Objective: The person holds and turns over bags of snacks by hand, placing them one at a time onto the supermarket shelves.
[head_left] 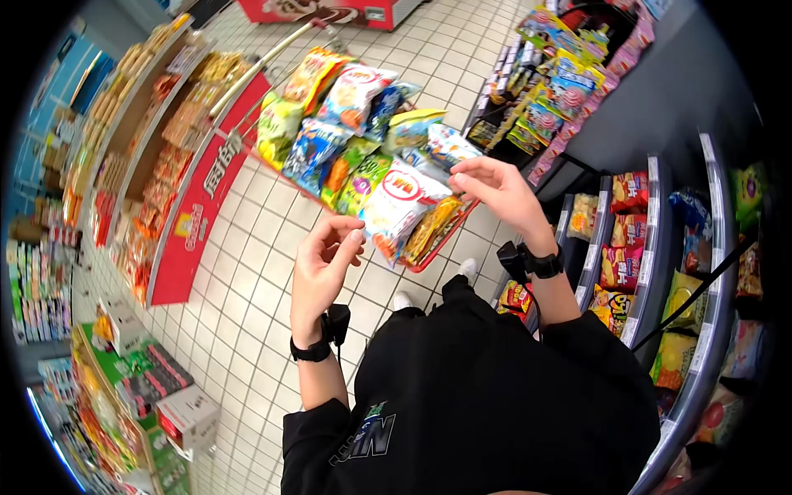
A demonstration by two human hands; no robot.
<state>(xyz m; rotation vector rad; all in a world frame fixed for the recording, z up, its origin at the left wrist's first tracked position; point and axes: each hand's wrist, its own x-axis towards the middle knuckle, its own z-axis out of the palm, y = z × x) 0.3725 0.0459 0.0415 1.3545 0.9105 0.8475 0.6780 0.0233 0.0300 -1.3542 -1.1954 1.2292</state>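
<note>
Bags of snacks fill a shopping cart (424, 266) in front of me. A white chip bag with a red oval logo (402, 202) lies at its near end, beside a yellow-brown snack bag (433, 228). My left hand (326, 268) is near the white bag's left side, fingers loosely curled and apart from the thumb, with nothing in it. My right hand (499, 194) hovers by the cart's right edge, near a blue and white bag (450, 146). Its fingers are bent, and no object shows in them. Blue bags (315, 153) and a green bag (279, 129) lie farther in.
Curved shelves (652, 239) with snack bags stand close on my right. A rack of hanging candy bags (569, 87) is at the upper right. On the left are a red-fronted display (202, 206) and stacked boxes (188, 415). Tiled floor (239, 346) runs between them.
</note>
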